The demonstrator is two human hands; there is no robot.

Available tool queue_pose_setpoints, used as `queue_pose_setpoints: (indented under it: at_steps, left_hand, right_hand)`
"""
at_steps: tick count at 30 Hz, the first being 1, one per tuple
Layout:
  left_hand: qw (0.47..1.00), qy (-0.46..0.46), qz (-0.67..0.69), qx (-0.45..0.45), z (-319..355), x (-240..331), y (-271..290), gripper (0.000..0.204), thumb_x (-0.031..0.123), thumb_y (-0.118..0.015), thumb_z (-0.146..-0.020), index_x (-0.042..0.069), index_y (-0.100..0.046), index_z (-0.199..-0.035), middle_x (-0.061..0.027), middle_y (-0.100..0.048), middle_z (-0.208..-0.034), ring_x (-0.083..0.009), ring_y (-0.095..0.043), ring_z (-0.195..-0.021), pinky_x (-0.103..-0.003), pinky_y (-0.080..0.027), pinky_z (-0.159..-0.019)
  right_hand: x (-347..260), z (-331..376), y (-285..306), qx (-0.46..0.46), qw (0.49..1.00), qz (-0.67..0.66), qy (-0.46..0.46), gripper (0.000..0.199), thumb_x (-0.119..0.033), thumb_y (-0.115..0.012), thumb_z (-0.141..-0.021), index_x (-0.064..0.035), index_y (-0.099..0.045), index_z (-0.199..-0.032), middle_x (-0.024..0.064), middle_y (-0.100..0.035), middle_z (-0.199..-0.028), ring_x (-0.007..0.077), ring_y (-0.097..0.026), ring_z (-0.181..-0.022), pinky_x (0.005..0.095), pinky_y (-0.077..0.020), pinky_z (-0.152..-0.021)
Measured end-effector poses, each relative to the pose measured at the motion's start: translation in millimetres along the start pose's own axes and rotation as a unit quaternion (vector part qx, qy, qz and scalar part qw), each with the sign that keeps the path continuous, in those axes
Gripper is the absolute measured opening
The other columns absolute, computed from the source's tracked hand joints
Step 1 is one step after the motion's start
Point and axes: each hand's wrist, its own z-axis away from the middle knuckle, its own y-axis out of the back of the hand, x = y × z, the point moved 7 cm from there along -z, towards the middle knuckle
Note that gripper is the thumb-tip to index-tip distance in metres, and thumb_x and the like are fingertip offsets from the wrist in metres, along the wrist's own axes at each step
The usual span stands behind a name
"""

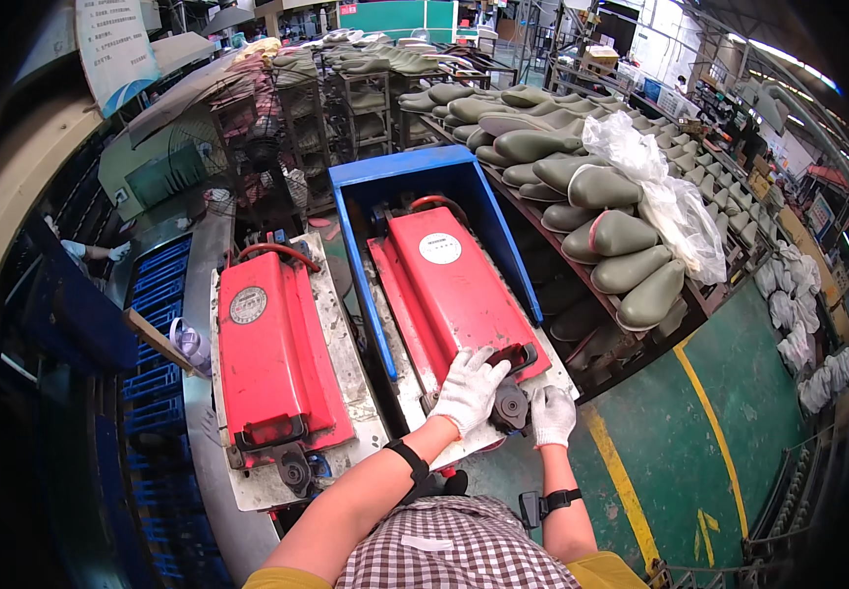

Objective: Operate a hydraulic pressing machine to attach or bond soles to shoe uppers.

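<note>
Both my hands wear white knitted gloves. My left hand (469,390) lies with fingers apart on the front end of the right-hand red machine cover (449,285), its thumb side close to a black handle (515,360). Just right of a dark round knob (511,404), my right hand (553,416) is curled at the front corner of the pale base plate (438,454); what its fingers hold, if anything, is hidden. A second red machine cover (265,344) rests on another worn plate to the left, with its own black handle and knob.
A blue metal hood (400,169) surrounds the back and sides of the right cover. Olive-green boot-shaped pieces (606,187) crowd a rack at right, partly under clear plastic (655,187). A lilac cup (189,344) stands left. Another person's gloved hand (108,251) shows far left.
</note>
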Motion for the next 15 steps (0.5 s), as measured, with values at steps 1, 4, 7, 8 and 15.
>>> queue_pose_setpoints:
  at_steps: [1, 4, 7, 8, 15]
  left_hand:
    - [1.000, 0.000, 0.000, 0.000, 0, 0, 0, 0.046, 0.010, -0.061, -0.083, 0.008, -0.062, -0.129, -0.0179, -0.068, -0.115, -0.0364, -0.056, -0.128, -0.058, -0.036, -0.112]
    - [1.000, -0.001, -0.008, -0.007, 0, -3, -4, 0.046, 0.010, -0.061, -0.084, 0.009, -0.062, -0.129, -0.0180, -0.067, -0.119, -0.0363, -0.055, -0.128, -0.058, -0.036, -0.112]
    - [1.000, -0.006, -0.016, -0.011, 0, -6, -9, 0.046, 0.009, -0.060, -0.084, 0.010, -0.061, -0.130, -0.0185, -0.066, -0.123, -0.0363, -0.055, -0.128, -0.057, -0.036, -0.112]
    - [1.000, -0.009, -0.017, -0.015, -1, -6, -10, 0.045, 0.010, -0.060, -0.085, 0.011, -0.060, -0.130, -0.0186, -0.065, -0.125, -0.0363, -0.055, -0.128, -0.057, -0.036, -0.112]
    - [0.999, 0.019, 0.001, -0.028, -6, -1, -3, 0.039, 0.025, -0.061, -0.094, 0.013, -0.059, -0.132, -0.0192, -0.067, -0.121, -0.0360, -0.055, -0.128, -0.055, -0.035, -0.112]
  right_hand:
    - [0, -1, 1, 0.001, 1.000, 0.000, 0.000, 0.027, -0.029, -0.066, -0.090, -0.0056, -0.067, -0.077, 0.0197, -0.068, -0.082, 0.0411, -0.066, -0.082, 0.0508, -0.0529, -0.074]
    - [-5, -4, 1, -0.050, 0.998, 0.031, -0.024, 0.031, -0.033, -0.063, -0.093, -0.0058, -0.068, -0.079, 0.0216, -0.069, -0.085, 0.0418, -0.068, -0.083, 0.0509, -0.0538, -0.076]
    - [-2, 2, 3, -0.103, 0.989, 0.057, -0.091, 0.033, -0.038, -0.059, -0.096, -0.0080, -0.071, -0.090, 0.0227, -0.071, -0.088, 0.0416, -0.070, -0.085, 0.0515, -0.0546, -0.077]
    - [3, 12, 1, -0.119, 0.987, 0.043, -0.095, 0.034, -0.041, -0.058, -0.097, -0.0099, -0.067, -0.109, 0.0240, -0.072, -0.090, 0.0428, -0.070, -0.086, 0.0525, -0.0546, -0.077]
    - [-9, 94, 14, -0.329, 0.939, -0.036, -0.097, 0.089, -0.043, -0.055, -0.098, -0.0187, -0.001, -0.165, 0.0348, -0.069, -0.101, 0.0522, -0.068, -0.091, 0.0563, -0.0538, -0.081]
